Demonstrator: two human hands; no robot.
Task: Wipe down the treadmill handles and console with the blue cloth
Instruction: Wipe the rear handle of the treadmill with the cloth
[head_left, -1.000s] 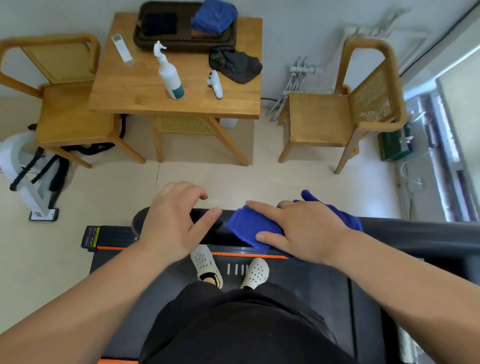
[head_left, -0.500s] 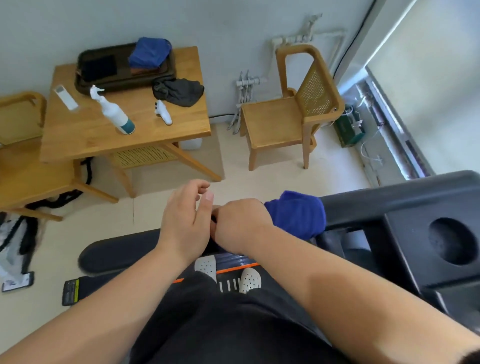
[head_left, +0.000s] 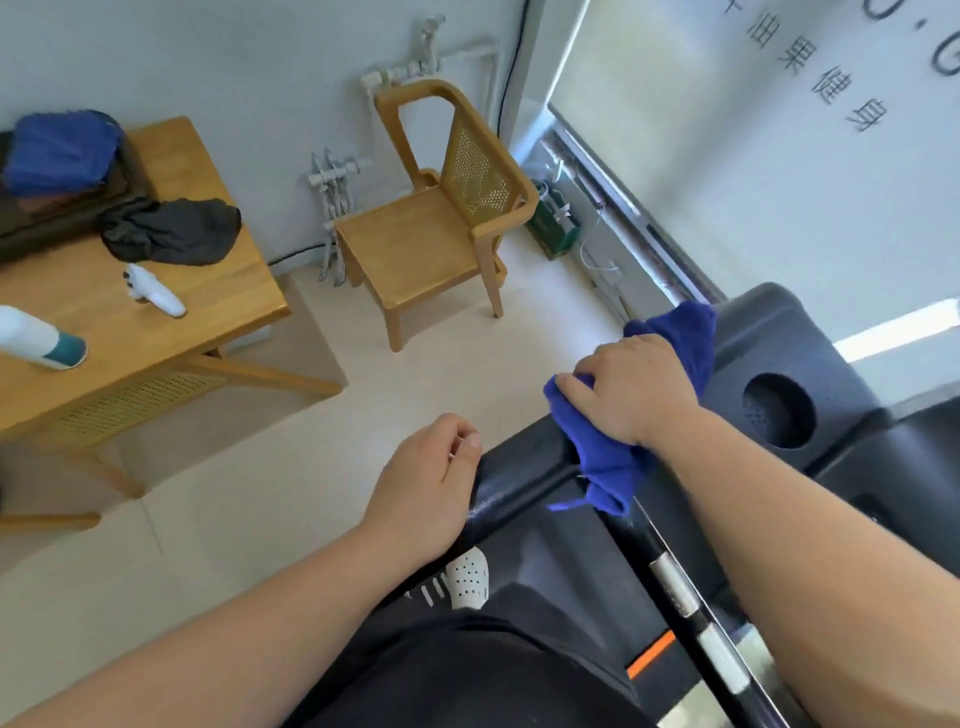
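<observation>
right hand (head_left: 631, 392) gripping blue cloth (head_left: 608, 467) on treadmill handle (head_left: 524, 473)

A blue cloth (head_left: 605, 467) is pictured against the black handle (head_left: 519, 478) and dark grey console (head_left: 769, 332) of a treadmill, whose deck is marked by an orange stripe (head_left: 649, 654). A black side bar (head_left: 644, 535) is banded in silver. A white shoe (head_left: 467, 577) is dotted with small holes. The table (head_left: 171, 332) and chair (head_left: 415, 244) are finished in honey-toned wood, the chair back patterned in woven cane. A white spray bottle (head_left: 36, 340) is based in teal. A charcoal rag (head_left: 171, 228) is shown near a second blue bundle (head_left: 62, 150). The floor (head_left: 249, 509) is coloured cream.
</observation>
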